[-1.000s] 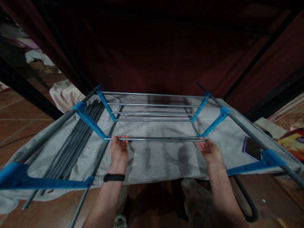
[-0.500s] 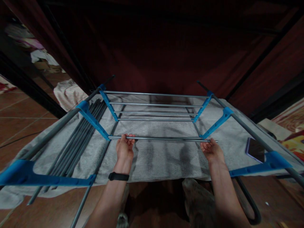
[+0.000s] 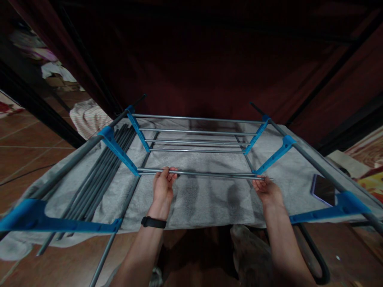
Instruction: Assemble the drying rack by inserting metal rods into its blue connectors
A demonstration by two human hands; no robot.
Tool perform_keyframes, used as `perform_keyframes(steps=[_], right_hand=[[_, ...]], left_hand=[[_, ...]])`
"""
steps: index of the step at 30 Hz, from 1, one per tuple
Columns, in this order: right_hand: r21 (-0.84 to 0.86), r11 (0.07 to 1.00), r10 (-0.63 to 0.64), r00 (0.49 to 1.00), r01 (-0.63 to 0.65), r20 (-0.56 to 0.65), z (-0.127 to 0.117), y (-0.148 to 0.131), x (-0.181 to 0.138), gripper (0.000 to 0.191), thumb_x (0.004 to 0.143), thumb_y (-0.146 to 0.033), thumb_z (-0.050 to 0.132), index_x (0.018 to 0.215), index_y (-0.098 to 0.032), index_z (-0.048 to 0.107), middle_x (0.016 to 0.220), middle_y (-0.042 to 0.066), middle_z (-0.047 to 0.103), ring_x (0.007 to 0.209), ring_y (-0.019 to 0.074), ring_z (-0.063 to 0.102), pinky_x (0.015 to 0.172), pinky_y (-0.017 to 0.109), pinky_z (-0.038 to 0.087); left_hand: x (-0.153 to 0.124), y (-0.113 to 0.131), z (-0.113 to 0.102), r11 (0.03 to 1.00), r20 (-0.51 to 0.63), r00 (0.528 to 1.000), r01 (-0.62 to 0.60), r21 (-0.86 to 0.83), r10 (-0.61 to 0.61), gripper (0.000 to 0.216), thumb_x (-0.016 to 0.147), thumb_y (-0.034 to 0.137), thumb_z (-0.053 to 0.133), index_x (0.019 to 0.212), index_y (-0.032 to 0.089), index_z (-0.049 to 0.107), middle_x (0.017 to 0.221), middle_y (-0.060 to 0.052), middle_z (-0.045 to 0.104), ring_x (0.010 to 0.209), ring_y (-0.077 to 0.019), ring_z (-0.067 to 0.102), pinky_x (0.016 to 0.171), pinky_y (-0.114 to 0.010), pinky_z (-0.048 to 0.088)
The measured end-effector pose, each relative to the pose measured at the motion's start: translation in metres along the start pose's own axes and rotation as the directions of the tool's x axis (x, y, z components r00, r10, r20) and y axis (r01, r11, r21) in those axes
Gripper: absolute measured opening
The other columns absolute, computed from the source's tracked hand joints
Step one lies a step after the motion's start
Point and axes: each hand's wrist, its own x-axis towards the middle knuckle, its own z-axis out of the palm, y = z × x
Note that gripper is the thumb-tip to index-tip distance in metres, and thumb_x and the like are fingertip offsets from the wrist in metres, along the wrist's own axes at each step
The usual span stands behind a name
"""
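Observation:
Between my two hands a thin grey metal rod point(image 3: 206, 174) runs nearly level across the rack frame. Fingers of my left hand point(image 3: 163, 184) are closed on it a little in from its left end. My right hand point(image 3: 267, 189) pinches it near the right end. The rod's left end lies by the lower tip of a blue plastic bracket point(image 3: 119, 154); its right part passes just in front of the opposite blue bracket point(image 3: 273, 157). Another rod lies close behind it, partly hidden. Farther back, several fixed rods point(image 3: 194, 131) span the rear pair of brackets.
Several loose grey tubes point(image 3: 101, 171) lie on the grey blanket point(image 3: 197, 203) at left. A phone point(image 3: 323, 189) lies at right. Thick side tubes point(image 3: 72, 159) carry more blue brackets point(image 3: 332, 209) near me. A dark red panel point(image 3: 191, 59) stands behind.
My left hand has slid slightly right along the rod, and the rod's left end sits a little higher. My right hand stays at the right end.

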Motion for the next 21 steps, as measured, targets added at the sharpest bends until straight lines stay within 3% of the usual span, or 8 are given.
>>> perform_keyframes(steps=[10,16,21], right_hand=[[-0.003,1.000,0.019,1.000,-0.019,-0.015,0.002,0.006,0.000,0.023,0.095,-0.014,0.042,0.077,-0.020,0.055,0.076,-0.002,0.065,0.066,0.0080,0.064,0.065,0.022,0.056],[0.009,0.999,0.050,0.999,-0.050,0.014,0.003,0.011,-0.001,0.023,0.093,-0.011,0.043,0.076,-0.020,0.056,0.073,-0.001,0.064,0.065,0.0084,0.064,0.064,0.021,0.057],[-0.005,0.999,0.049,0.997,-0.049,0.051,0.005,0.017,-0.001,0.020,0.089,-0.007,0.045,0.078,-0.019,0.058,0.072,0.001,0.065,0.065,0.0094,0.064,0.064,0.021,0.058]], left_hand=[[-0.006,-0.008,0.006,0.999,0.172,0.985,-0.031,0.010,0.029,0.009,0.085,0.014,0.065,0.087,0.017,0.056,0.078,-0.004,0.072,0.076,-0.0168,0.074,0.071,-0.026,0.056],[-0.013,-0.016,0.014,0.998,0.345,0.937,-0.065,0.020,0.055,0.032,0.074,0.028,0.080,0.094,0.018,0.057,0.084,-0.004,0.074,0.085,-0.0204,0.073,0.080,-0.035,0.055],[-0.021,-0.018,0.019,0.994,0.460,0.886,-0.089,0.062,0.050,0.036,0.074,0.031,0.081,0.099,0.018,0.059,0.093,-0.006,0.073,0.089,-0.0196,0.071,0.084,-0.037,0.055]])
